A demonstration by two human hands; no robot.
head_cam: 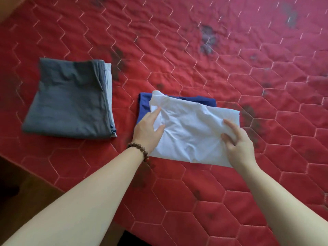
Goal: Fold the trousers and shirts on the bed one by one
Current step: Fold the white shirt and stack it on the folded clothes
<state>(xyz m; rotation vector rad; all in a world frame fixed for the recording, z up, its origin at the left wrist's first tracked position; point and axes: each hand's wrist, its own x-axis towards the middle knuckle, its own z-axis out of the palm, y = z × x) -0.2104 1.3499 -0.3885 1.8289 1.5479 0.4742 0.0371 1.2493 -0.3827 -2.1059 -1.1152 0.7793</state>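
Both hands, left [148, 126] and right [238, 142], lie flat, fingers relaxed, on the crumpled white shirt [191, 128] atop folded blue cloth [142, 107].

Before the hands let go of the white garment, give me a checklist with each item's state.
1. White garment sits on the blue garment: ok.
2. Its surface is smooth: not ok, creased near the left hand.
3. Edges line up with the blue one beneath: not ok, it overhangs on the right and near sides.
4. Right hand is on its right edge: ok.
5. Grey folded stack lies apart, to the left: ok.
6. No unfolded clothes left on the bed: cannot tell.
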